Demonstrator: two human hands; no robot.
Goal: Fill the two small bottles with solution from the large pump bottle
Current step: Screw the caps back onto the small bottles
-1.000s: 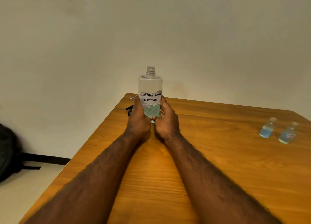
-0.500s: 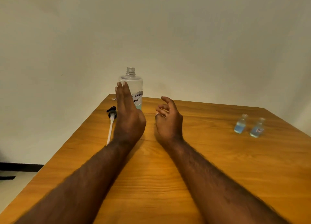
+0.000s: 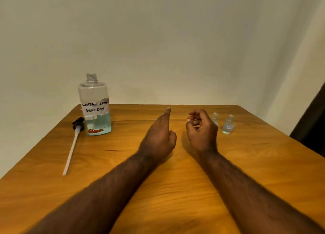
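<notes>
The large clear bottle [image 3: 95,107], labelled "contact lens solution", stands uncapped at the table's far left with blue liquid in its lower third. Its black pump head with a long white tube [image 3: 73,144] lies flat on the wood to the bottle's left. Two small clear bottles [image 3: 215,118] [image 3: 228,124] holding bluish liquid stand side by side at the far right. My left hand [image 3: 159,137] hovers mid-table with straight fingers and holds nothing. My right hand [image 3: 201,130] is just left of the small bottles, fingers loosely curled and empty, partly covering the nearer one.
The wooden table [image 3: 175,189] runs to a pale wall behind. A dark object [image 3: 311,124] stands past the table's right edge.
Both hands have let go of the large bottle and moved right across the table toward the small bottles. The view has swung right, so the large bottle now sits at the left.
</notes>
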